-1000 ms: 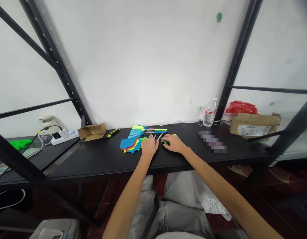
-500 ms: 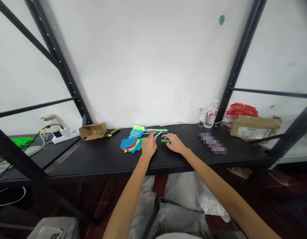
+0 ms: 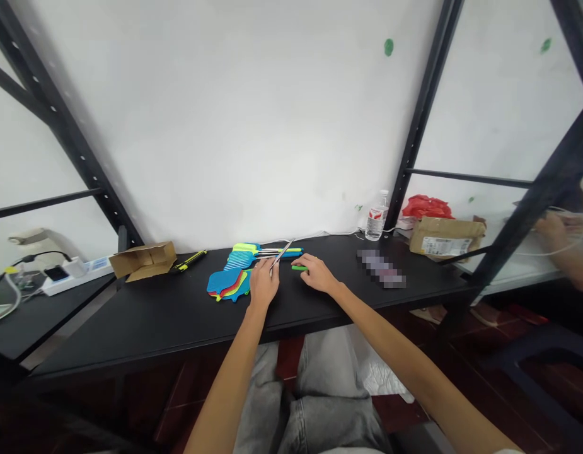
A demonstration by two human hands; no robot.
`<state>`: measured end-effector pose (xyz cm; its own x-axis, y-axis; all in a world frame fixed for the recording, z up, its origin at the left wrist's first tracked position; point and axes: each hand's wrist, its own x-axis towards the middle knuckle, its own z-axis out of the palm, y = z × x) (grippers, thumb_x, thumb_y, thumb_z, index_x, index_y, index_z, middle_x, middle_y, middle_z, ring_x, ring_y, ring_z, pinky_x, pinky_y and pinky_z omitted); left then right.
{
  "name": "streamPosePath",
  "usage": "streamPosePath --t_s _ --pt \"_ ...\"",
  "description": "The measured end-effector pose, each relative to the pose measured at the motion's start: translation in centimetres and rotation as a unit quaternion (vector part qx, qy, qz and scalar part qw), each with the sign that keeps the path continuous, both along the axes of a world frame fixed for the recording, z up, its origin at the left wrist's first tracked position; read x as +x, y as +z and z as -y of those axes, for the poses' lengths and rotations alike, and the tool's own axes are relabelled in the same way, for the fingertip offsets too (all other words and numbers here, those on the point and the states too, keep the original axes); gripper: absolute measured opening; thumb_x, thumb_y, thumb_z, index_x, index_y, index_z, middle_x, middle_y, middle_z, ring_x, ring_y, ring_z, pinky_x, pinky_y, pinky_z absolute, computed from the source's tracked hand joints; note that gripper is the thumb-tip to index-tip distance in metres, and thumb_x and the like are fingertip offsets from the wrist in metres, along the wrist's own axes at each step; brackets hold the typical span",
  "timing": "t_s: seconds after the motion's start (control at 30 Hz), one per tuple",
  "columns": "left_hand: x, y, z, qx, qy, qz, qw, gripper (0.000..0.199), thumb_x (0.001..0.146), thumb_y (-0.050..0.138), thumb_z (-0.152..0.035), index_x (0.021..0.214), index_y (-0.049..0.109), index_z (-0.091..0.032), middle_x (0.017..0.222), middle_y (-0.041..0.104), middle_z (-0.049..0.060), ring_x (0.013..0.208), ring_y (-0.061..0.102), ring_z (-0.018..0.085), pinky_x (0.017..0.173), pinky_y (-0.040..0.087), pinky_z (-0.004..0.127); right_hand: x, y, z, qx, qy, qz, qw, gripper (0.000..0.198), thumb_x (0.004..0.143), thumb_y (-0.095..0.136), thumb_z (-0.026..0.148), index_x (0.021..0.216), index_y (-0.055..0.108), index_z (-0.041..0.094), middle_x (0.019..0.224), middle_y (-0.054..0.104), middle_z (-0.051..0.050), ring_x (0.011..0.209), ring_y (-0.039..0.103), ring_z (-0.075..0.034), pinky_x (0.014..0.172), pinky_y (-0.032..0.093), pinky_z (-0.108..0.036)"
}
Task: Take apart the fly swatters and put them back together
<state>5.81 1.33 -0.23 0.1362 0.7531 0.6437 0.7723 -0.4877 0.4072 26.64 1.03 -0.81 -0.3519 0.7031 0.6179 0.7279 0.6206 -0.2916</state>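
Observation:
My left hand (image 3: pixel 265 282) is closed around a thin silver metal rod (image 3: pixel 285 250), which sticks up at a slant above the fingers. To its right, my right hand (image 3: pixel 317 273) has its fingers curled round a short bright-green handle (image 3: pixel 299 268). Stacked flat swatter heads (image 3: pixel 225 282) in blue, red and yellow lie left of my left hand, partly under it. Behind them rests a pile of blue and yellow-green fly swatters (image 3: pixel 241 258), their metal rods and handles pointing right. What lies beneath my left palm is hidden.
On the black table (image 3: pixel 149 325) stand an open cardboard box (image 3: pixel 144 261) and a black-and-yellow tool (image 3: pixel 191 260) at the left. A water bottle (image 3: pixel 376 217), a blurred-out item (image 3: pixel 380 269) and a taped carton (image 3: pixel 445 238) are at the right. Another person's arm (image 3: pixel 563 243) shows far right.
The view has swung to the right, so things sit further left in it. The silver rod in my left hand points up more steeply. My right hand keeps the green handle.

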Motion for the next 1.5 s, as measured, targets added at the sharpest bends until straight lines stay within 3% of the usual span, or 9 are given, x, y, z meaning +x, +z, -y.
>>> streamPosePath --t_s 0.37,0.57,0.8,1.03,1.2,1.3,1.5 --pt "0.1 -0.1 -0.1 0.003 0.046 -0.016 0.999 0.040 0.101 0.035 -0.034 0.116 0.070 -0.021 0.101 0.063 0.010 0.097 0.059 0.024 0.085 0.045 0.033 0.3 -0.2 -0.1 0.004 0.002 -0.032 0.999 0.049 0.074 0.046 0.001 0.113 0.067 0.023 0.111 0.065 -0.005 0.095 0.062 -0.018 0.088 0.048 -0.029" --pt "-0.1 -0.1 0.1 -0.004 0.055 -0.023 0.998 0.033 0.097 0.044 -0.027 0.118 0.070 -0.022 0.106 0.067 0.009 0.102 0.059 0.025 0.092 0.043 0.035 0.2 -0.5 -0.4 -0.002 0.008 -0.018 1.000 0.045 0.074 0.049 0.003 0.110 0.069 0.021 0.110 0.068 -0.006 0.096 0.063 -0.020 0.089 0.049 -0.031" --pt "-0.3 0.4 1.0 -0.032 0.032 -0.003 0.999 0.035 0.098 0.045 -0.029 0.125 0.067 -0.026 0.111 0.072 0.006 0.100 0.060 0.023 0.090 0.043 0.034 0.0 -0.3 0.2 -0.014 -0.066 0.018 0.998 0.039 0.075 0.049 0.008 0.102 0.074 0.022 0.101 0.071 -0.004 0.088 0.063 -0.020 0.083 0.048 -0.030" --pt "0.0 0.2 1.0 -0.018 0.073 -0.009 0.997 0.030 0.094 0.048 -0.019 0.109 0.073 -0.026 0.114 0.068 0.007 0.108 0.058 0.024 0.093 0.040 0.037 0.4 -0.3 -0.1 -0.017 -0.081 0.004 0.997 0.035 0.078 0.049 0.012 0.102 0.073 0.021 0.098 0.074 -0.005 0.084 0.064 -0.021 0.076 0.045 -0.027" --pt "-0.2 0.1 0.8 -0.002 0.112 0.003 0.994 0.030 0.091 0.049 -0.014 0.104 0.074 -0.026 0.110 0.067 0.006 0.108 0.057 0.024 0.098 0.037 0.040 0.7 0.0 0.2 -0.027 -0.107 -0.052 0.992 0.022 0.088 0.049 0.026 0.094 0.070 0.023 0.071 0.068 0.000 0.063 0.060 -0.017 0.065 0.039 -0.025" --pt "-0.3 0.2 0.7 -0.011 0.122 0.001 0.992 0.032 0.091 0.049 -0.014 0.103 0.076 -0.026 0.112 0.065 0.008 0.111 0.055 0.025 0.096 0.039 0.039 0.8 0.3 0.5 -0.011 -0.102 -0.053 0.993 0.031 0.096 0.043 0.039 0.088 0.068 0.023 0.063 0.061 0.001 0.059 0.057 -0.016 0.062 0.037 -0.024" --pt "-0.4 0.0 0.6 0.009 0.125 0.014 0.992 0.031 0.091 0.048 -0.018 0.105 0.076 -0.025 0.111 0.064 0.009 0.108 0.056 0.026 0.092 0.043 0.039 0.7 0.1 0.4 -0.003 -0.087 -0.028 0.996 0.030 0.097 0.044 0.038 0.106 0.069 0.024 0.070 0.066 -0.001 0.064 0.061 -0.018 0.062 0.036 -0.024"
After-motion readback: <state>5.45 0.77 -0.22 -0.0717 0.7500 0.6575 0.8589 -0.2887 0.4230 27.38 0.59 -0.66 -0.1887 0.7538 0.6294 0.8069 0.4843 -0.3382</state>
